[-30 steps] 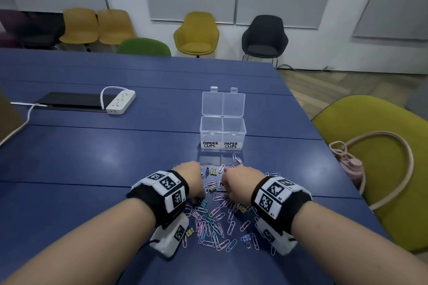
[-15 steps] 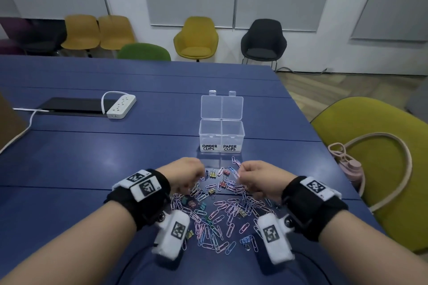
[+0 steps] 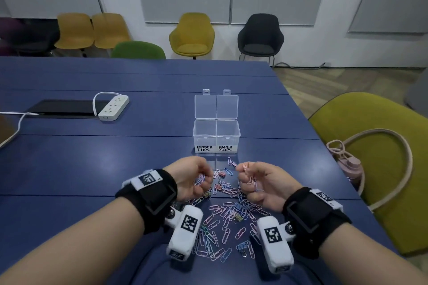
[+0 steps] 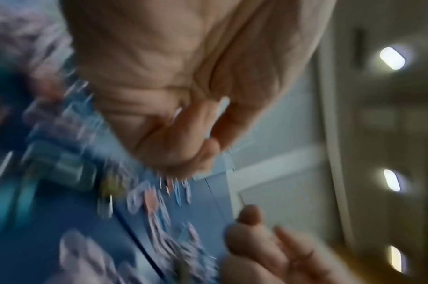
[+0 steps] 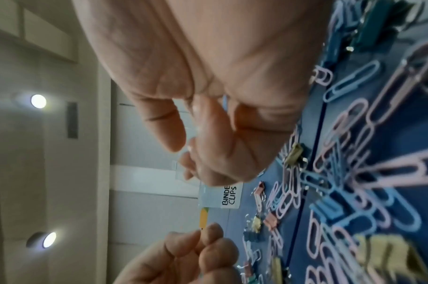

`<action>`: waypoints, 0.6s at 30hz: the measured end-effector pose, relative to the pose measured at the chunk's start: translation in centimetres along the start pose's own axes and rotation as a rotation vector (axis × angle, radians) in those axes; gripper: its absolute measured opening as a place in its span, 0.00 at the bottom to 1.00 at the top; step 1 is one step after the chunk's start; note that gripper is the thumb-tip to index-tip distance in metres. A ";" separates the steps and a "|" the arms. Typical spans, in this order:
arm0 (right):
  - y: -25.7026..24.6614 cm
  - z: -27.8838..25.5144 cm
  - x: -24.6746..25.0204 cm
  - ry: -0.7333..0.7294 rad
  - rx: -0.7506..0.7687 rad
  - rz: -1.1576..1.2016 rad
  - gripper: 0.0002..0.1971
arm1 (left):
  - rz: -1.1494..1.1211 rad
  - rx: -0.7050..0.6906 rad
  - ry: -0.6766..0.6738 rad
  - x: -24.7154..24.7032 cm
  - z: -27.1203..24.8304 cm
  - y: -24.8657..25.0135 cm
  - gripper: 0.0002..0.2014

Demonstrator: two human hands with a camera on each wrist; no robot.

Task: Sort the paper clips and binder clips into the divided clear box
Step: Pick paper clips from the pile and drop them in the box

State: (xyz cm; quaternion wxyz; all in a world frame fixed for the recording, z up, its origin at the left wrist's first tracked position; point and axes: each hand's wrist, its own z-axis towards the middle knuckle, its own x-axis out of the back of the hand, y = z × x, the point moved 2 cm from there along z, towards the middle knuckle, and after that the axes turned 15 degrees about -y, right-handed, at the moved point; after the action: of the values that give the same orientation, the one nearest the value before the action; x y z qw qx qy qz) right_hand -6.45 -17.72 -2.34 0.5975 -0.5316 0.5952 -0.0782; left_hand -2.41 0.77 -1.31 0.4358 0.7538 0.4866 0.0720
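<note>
The paper clips (image 3: pixel 228 220) lay scattered with a few binder clips (image 3: pixel 242 248) in a loose heap on the blue desk (image 3: pixel 97 164), just in front of the divided clear box (image 3: pixel 216 136). The box stood with its lid tipped back, its left compartment labelled BINDER CLIPS and its right PAPER CLIPS.

The left hand (image 3: pixel 192 177) hung above the heap's far edge, its grip curled round a small bunch of paper clips. The right hand (image 3: pixel 260 183) hung beside it, apart from it, its grip curled likewise round pink paper clips. The left wrist view was too blurred to add detail.

A white power strip (image 3: pixel 113 108) lay far left on the desk.
</note>
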 end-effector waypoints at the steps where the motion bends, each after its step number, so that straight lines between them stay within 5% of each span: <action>1: -0.2 -0.1 0.1 -0.003 -0.068 -0.044 0.03 | 0.188 0.054 0.034 0.1 0.3 0.6 0.03; 5: -1.4 -0.1 1.1 0.084 -0.287 -0.362 0.18 | 0.761 0.139 0.058 0.1 1.4 5.3 0.04; 7: -2.4 0.0 1.7 0.134 -0.364 -0.569 0.19 | 0.800 0.033 0.101 -0.6 1.9 8.3 0.08; 9: -3.9 0.3 2.2 0.181 -0.381 -0.701 0.16 | 0.610 -0.129 0.142 -1.6 2.8 11.0 0.12; 14: -8.7 3.1 1.1 0.300 -0.071 -0.760 0.15 | 0.235 -0.416 0.217 -2.4 6.4 13.8 0.18; 18: -11.8 6.9 -0.6 0.435 0.306 -0.803 0.20 | 0.437 -0.390 0.298 -1.2 7.4 13.1 0.20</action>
State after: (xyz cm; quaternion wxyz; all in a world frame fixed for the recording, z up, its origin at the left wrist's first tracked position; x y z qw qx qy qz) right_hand 5.29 -18.54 4.76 0.4532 -0.5967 0.4355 -0.4989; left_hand 9.72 -6.45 4.04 0.4704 0.7238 0.3487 0.3651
